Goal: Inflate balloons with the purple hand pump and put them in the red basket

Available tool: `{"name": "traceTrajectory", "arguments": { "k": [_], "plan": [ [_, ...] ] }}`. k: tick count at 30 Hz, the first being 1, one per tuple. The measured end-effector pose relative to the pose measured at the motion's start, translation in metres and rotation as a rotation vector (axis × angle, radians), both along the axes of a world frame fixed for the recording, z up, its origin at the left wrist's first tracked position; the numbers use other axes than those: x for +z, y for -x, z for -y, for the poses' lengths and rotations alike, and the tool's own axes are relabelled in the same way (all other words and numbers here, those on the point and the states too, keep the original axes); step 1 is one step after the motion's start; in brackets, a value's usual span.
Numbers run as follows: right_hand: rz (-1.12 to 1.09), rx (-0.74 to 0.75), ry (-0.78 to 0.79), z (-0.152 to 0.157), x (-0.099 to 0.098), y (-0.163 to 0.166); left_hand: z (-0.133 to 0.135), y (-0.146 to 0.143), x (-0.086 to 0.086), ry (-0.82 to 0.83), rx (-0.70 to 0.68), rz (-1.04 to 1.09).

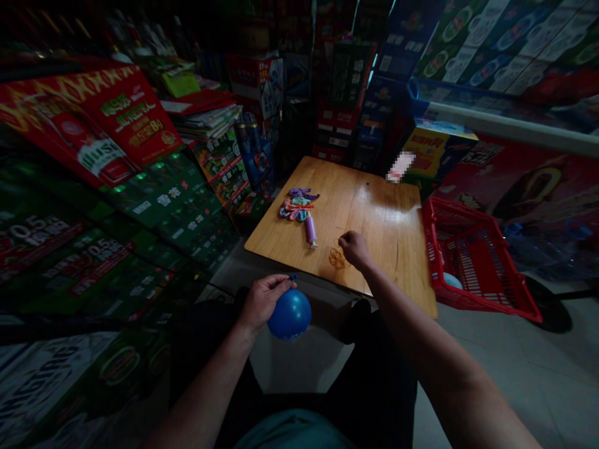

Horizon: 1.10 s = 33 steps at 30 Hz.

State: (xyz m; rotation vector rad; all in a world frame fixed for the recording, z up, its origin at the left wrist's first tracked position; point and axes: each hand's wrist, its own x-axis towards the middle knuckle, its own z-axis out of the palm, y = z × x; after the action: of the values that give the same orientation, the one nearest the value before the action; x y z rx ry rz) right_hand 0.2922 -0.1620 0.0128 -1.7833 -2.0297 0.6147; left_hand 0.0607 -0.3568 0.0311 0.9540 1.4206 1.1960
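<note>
Balloon point(290, 316), round and glossy blue

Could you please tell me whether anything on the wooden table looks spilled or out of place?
Nothing looks spilled. One mild oddity: a small dark speck lies toward the far edge of the table, apart from the balloon pile and rubber bands, too small to identify.

Blue balloon point(289, 315), purple pump point(311, 229), red basket point(482, 255)

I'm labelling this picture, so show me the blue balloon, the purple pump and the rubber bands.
Blue balloon point(289, 315): head view, on its rounded body.
Purple pump point(311, 231): head view, on its barrel.
Rubber bands point(336, 257): head view, mid-pile.
</note>
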Motion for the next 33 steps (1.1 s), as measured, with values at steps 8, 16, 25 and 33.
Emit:
{"name": "traceTrajectory", "arguments": {
  "k": [8, 16, 25, 33],
  "plan": [
    [-0.44, 0.144, -0.022, 0.092, 0.033, 0.031, 0.009, -0.011, 0.014, 0.012, -0.02, 0.177],
    [-0.527, 0.205, 0.025, 0.148, 0.046, 0.057, 0.029, -0.013, 0.018, 0.019, -0.045, 0.239],
    [-0.795, 0.193, 0.269, 0.167, 0.045, 0.067, 0.042, -0.007, 0.014, -0.025, -0.025, 0.227],
    [-1.245, 0.071, 0.577, 0.166, 0.032, 0.071, 0.042, -0.005, 0.007, -0.035, 0.009, 0.124]
  ]
}}
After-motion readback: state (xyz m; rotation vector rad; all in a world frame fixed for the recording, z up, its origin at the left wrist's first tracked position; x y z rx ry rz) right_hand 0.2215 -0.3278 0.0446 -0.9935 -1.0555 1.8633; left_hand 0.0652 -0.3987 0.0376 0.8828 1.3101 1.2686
